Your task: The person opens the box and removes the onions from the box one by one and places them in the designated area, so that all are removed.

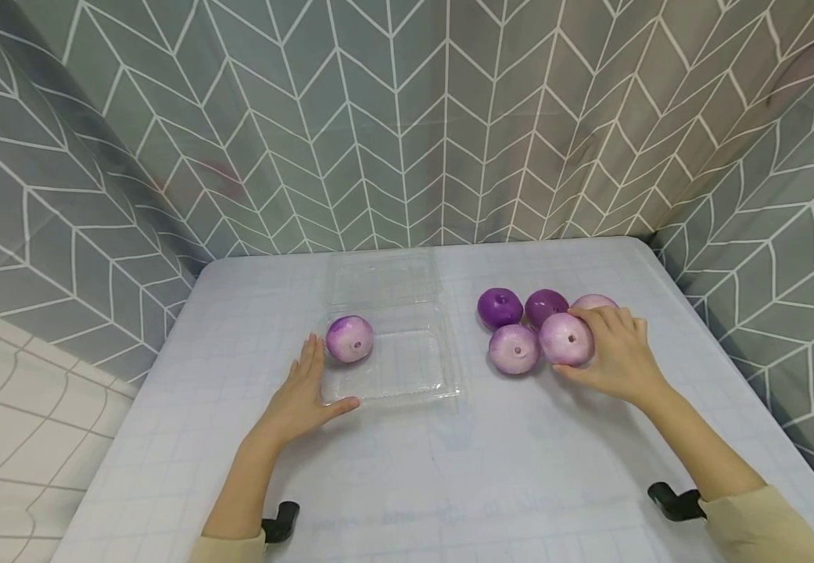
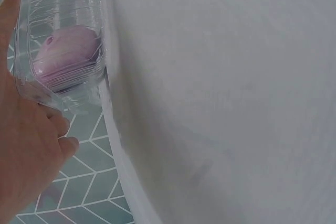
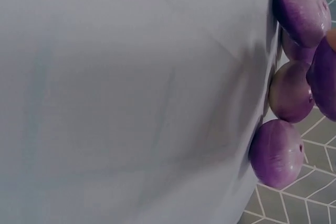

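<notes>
My right hand (image 1: 621,356) grips a pale purple onion (image 1: 565,339), thumb below and fingers over its top. Part of that onion shows at the edge of the right wrist view (image 3: 324,80). Around it sit several more onions, among them a dark purple one (image 1: 500,308) and a paler one (image 1: 514,349). On the left, a clear plastic clamshell box (image 1: 407,366) lies with its lid folded back, holding one onion (image 1: 349,338) at its left side. My left hand (image 1: 299,399) rests against the box's left edge, fingers straight and thumb spread along the near corner.
A white cloth-covered table (image 1: 463,485) bears everything. The box's transparent lid (image 1: 383,279) extends toward the back edge. A grey patterned curtain (image 1: 407,125) hangs behind and along both sides. Black straps or mounts sit at both wrists.
</notes>
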